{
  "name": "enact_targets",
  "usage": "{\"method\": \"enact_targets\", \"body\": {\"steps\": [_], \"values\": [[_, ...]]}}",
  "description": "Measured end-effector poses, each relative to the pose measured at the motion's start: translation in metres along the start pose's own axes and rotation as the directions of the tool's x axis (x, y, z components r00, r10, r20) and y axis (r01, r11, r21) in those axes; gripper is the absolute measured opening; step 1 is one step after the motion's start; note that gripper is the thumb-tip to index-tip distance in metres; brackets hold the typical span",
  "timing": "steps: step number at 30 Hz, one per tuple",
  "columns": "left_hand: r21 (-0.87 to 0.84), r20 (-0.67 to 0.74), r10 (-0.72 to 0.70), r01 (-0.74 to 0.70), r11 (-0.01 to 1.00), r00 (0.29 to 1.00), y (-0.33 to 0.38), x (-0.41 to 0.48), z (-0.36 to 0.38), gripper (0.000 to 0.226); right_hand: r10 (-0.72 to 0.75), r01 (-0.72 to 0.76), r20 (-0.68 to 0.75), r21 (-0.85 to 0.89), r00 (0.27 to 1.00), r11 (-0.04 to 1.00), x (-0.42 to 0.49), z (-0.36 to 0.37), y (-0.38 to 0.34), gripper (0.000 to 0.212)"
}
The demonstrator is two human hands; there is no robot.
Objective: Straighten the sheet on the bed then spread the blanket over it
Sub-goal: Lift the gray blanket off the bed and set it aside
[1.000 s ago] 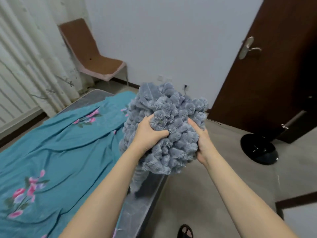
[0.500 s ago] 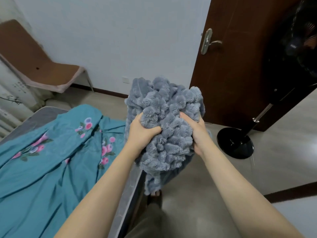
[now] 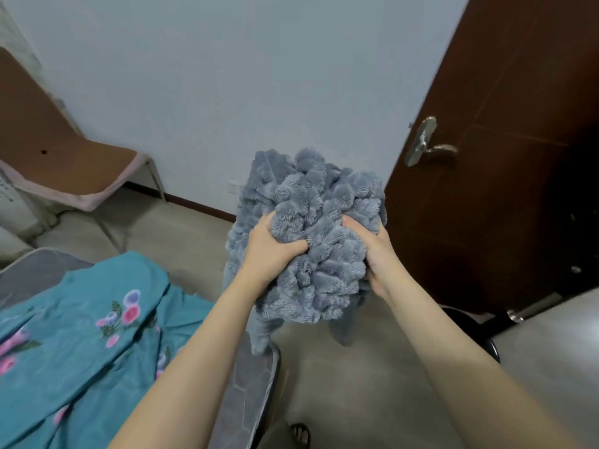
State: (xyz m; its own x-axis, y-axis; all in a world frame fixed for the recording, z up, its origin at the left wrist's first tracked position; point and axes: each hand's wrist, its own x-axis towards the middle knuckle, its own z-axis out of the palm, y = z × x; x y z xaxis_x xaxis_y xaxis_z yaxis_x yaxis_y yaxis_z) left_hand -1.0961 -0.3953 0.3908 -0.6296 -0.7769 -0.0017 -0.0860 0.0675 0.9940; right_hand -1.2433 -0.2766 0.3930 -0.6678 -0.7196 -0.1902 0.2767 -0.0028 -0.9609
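A fluffy grey-blue blanket (image 3: 321,202) is bunched into a thick bundle in front of me, held up over the floor past the bed's corner. My left hand (image 3: 270,251) grips its left side with fingers dug into the pile. My right hand (image 3: 376,254) grips its right side the same way. Loose ends of the blanket hang down below my hands. The teal sheet (image 3: 81,345) with pink flowers lies wrinkled on the bed at lower left, leaving the grey mattress (image 3: 246,393) bare at its corner and far end.
A brown chair (image 3: 64,166) stands by the white wall at left. A dark wooden door (image 3: 505,157) with a metal handle is at right. The black base of a standing fan (image 3: 486,341) sits on the floor behind my right arm. My sandalled foot (image 3: 299,434) shows at the bottom.
My view has turned to the right, away from the bed, so the sheet has slid to the lower left. Both hands keep the same grip on the bundled blanket.
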Motion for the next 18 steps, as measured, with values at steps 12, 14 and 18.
{"method": "enact_targets", "body": {"steps": [12, 14, 18], "values": [[-0.036, -0.205, -0.033, 0.026, 0.999, 0.978, -0.024, 0.208, 0.044, 0.059, 0.017, -0.015, 0.171, -0.013, 0.985, 1.000, 0.237, -0.014, -0.029, 0.055], [-0.034, -0.269, -0.028, 0.020, 0.999, 0.963, -0.026, 0.241, 0.050, 0.055, 0.036, -0.031, 0.237, -0.023, 0.971, 0.999, 0.281, -0.013, -0.035, 0.054], [-0.024, -0.386, -0.048, 0.042, 0.999, 0.921, -0.019, 0.298, 0.056, 0.055, 0.093, -0.069, 0.351, -0.080, 0.932, 0.994, 0.358, -0.005, -0.055, 0.065]]}}
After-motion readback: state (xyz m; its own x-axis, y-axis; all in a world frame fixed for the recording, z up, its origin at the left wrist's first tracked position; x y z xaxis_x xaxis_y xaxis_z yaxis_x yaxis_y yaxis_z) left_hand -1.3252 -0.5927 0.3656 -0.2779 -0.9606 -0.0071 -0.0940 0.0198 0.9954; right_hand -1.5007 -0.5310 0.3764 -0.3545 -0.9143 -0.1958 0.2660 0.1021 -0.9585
